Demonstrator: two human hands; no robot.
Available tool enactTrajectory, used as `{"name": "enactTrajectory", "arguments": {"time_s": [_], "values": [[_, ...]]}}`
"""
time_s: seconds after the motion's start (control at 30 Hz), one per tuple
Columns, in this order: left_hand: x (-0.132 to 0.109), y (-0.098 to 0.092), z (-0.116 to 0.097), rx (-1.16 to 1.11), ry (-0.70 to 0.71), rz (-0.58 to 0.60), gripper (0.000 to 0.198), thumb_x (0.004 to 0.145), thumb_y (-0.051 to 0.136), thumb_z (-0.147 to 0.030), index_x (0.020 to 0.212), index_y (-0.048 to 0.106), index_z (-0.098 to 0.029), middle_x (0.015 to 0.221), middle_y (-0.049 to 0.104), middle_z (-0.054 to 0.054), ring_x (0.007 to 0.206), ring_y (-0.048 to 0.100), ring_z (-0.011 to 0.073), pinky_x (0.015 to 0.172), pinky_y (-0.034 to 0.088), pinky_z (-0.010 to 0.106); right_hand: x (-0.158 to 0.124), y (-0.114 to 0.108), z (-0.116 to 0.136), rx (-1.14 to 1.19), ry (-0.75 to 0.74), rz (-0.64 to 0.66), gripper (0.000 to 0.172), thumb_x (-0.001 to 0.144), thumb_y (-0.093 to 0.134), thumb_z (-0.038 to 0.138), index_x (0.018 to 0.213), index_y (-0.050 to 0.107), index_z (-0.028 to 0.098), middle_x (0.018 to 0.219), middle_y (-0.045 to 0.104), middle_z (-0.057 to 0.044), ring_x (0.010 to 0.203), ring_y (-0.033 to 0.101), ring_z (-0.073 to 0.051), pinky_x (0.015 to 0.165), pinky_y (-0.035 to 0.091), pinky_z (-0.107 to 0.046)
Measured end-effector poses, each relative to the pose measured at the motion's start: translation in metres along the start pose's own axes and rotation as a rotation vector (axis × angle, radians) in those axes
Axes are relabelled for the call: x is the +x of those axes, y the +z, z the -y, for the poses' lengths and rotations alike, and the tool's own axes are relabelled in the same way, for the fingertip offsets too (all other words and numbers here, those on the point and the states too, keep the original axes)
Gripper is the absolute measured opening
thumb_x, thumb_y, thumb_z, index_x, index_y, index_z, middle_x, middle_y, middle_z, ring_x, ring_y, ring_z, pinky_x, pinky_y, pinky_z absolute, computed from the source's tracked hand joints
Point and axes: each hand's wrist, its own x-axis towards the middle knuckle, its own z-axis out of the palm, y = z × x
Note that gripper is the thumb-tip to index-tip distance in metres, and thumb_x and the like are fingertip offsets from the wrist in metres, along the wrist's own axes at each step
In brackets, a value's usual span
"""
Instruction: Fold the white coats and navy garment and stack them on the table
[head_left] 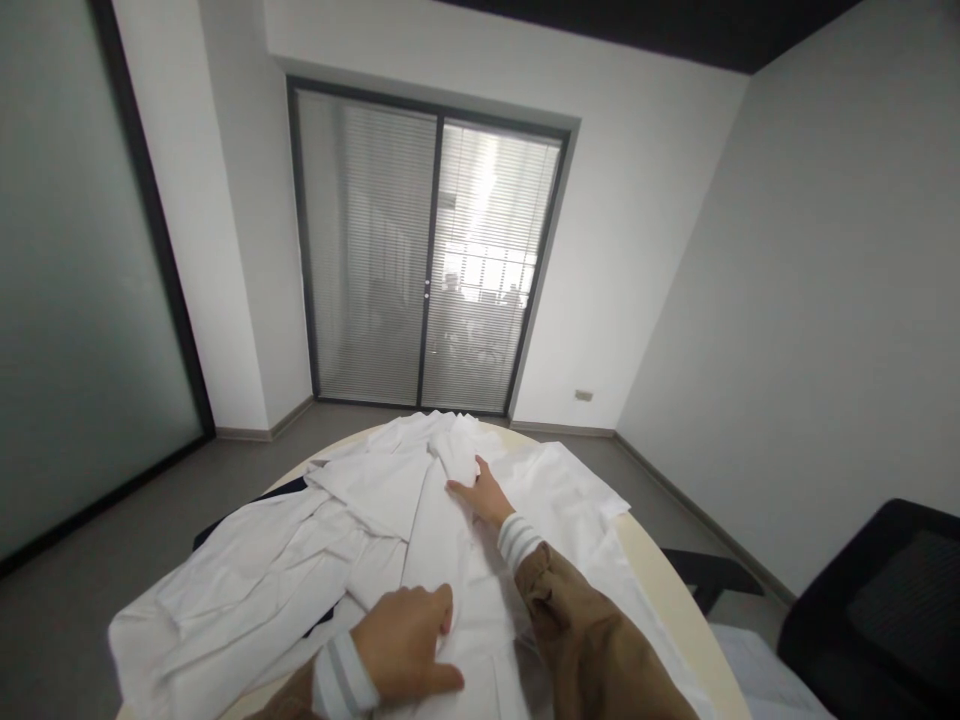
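A large white garment (300, 560) lies spread and rumpled over the table, with a long folded strip running up its middle. Near the far end of that strip is my right hand (486, 493), thumb on the cloth and forefinger at the fold's edge, closed on the fabric; its other fingers are hidden. My left hand (405, 640) is lower, over the near part of the garment, with thumb and forefinger apart and nothing visible between them. Its remaining fingers are curled out of sight. Both wrists show white striped cuffs below brown sleeves.
Under the cloth stands a round pale table (679, 610), its rim showing at the right. Something dark (281, 488) peeks out at the garment's left. A black chair (885, 610) stands at the right, beside a pale item (757, 670). Glass doors with blinds (367, 260) are behind.
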Motion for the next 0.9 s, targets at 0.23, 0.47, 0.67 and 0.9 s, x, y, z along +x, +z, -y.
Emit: {"name": "enactTrajectory", "arguments": {"time_s": [0.23, 0.47, 0.67, 0.9], "values": [[-0.012, -0.014, -0.002, 0.006, 0.109, 0.049, 0.024, 0.074, 0.061, -0.028, 0.095, 0.051, -0.024, 0.096, 0.066, 0.004, 0.090, 0.062, 0.0253, 0.077, 0.046, 0.035, -0.006, 0.003, -0.002, -0.174, -0.170, -0.071, 0.078, 0.075, 0.066, 0.020, 0.147, 0.035, 0.019, 0.133, 0.058, -0.013, 0.122, 0.055, -0.025, 0.107, 0.039, -0.041], [-0.032, -0.026, -0.017, 0.142, -0.045, 0.219, 0.049, 0.063, 0.074, -0.025, 0.107, 0.053, -0.019, 0.107, 0.067, 0.016, 0.097, 0.064, 0.0350, 0.080, 0.049, 0.042, 0.003, -0.002, -0.014, 0.008, -0.038, -0.047, 0.057, 0.078, 0.069, 0.029, 0.133, 0.053, 0.022, 0.107, 0.067, -0.007, 0.091, 0.066, -0.020, 0.087, 0.053, -0.037], [-0.040, -0.032, -0.029, 0.034, 0.133, 0.144, 0.046, 0.078, 0.068, -0.031, 0.120, 0.049, -0.023, 0.101, 0.070, 0.009, 0.097, 0.065, 0.0297, 0.083, 0.050, 0.041, -0.006, -0.014, -0.017, 0.099, -0.095, 0.117, 0.072, 0.065, 0.078, 0.022, 0.133, 0.056, 0.021, 0.101, 0.070, -0.004, 0.084, 0.066, -0.020, 0.080, 0.055, -0.037], [-0.044, -0.009, -0.048, 0.146, 0.135, 0.385, 0.029, 0.080, 0.058, -0.016, 0.106, 0.068, -0.027, 0.088, 0.074, 0.008, 0.083, 0.070, 0.0295, 0.070, 0.053, 0.038, -0.007, -0.008, -0.018, 0.029, -0.144, 0.028, 0.059, 0.072, 0.070, 0.020, 0.130, 0.060, 0.020, 0.108, 0.069, -0.007, 0.093, 0.064, -0.021, 0.091, 0.051, -0.040]]}}
